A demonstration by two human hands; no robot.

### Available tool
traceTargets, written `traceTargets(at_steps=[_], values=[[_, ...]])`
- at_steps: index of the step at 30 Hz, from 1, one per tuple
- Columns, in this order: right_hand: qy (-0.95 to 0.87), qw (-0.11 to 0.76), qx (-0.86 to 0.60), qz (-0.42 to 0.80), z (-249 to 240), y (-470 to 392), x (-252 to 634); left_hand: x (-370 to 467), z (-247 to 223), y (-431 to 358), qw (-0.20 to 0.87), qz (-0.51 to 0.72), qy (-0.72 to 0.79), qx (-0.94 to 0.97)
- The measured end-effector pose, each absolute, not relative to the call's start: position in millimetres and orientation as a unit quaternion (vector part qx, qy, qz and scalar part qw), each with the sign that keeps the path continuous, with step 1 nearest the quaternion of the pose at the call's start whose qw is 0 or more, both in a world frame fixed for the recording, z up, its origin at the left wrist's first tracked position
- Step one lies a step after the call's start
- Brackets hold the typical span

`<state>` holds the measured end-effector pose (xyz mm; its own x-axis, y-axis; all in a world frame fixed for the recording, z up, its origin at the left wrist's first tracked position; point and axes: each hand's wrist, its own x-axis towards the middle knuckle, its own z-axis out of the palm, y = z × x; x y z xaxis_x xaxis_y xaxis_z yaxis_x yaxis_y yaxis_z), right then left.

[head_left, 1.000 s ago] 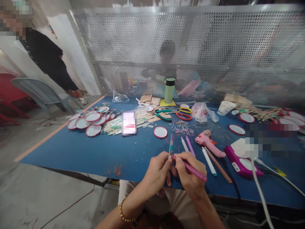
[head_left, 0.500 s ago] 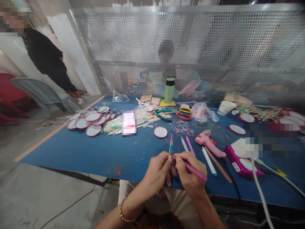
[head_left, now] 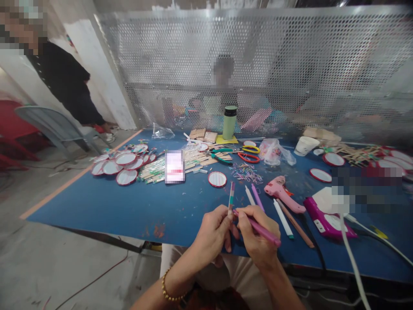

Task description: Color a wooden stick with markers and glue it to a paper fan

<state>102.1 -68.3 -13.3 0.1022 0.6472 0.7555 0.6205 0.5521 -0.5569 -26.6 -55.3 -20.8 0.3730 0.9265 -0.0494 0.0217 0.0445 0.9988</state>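
Observation:
Between the fingers of my left hand (head_left: 214, 230) stands a flat wooden stick (head_left: 231, 196) with purple, white and green bands. My right hand (head_left: 260, 234) is closed around a pink-purple marker pen (head_left: 266, 232), its tip at the stick near my left fingertips. The exact contact is hidden by the fingers. Just beyond lie a light pen (head_left: 250, 196) and a purple pen (head_left: 258, 197). To the right are a white marker (head_left: 284, 219) with a green end and a brown pen (head_left: 296, 224). A round, red-rimmed disc (head_left: 217, 179) lies ahead of my hands.
A pink glue gun (head_left: 284, 193) and a magenta power strip (head_left: 329, 224) with cables lie right. Ahead are pliers (head_left: 222, 156), a phone (head_left: 174, 167), many sticks (head_left: 151, 170) and a green bottle (head_left: 230, 122). Stacked discs (head_left: 125, 158) sit left. A person (head_left: 64, 82) stands beyond the table.
My hands, the stick and the marker hold nearly the same position. At the far left, the standing person has shifted slightly to the right.

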Motion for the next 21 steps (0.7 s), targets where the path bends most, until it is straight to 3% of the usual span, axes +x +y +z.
traceTargets(at_steps=[21], values=[[-0.682, 0.570, -0.459, 0.024, -15.8, -67.7, 100.9, -27.4, -23.7, -55.5, 0.591, 0.384, 0.398, 0.587]])
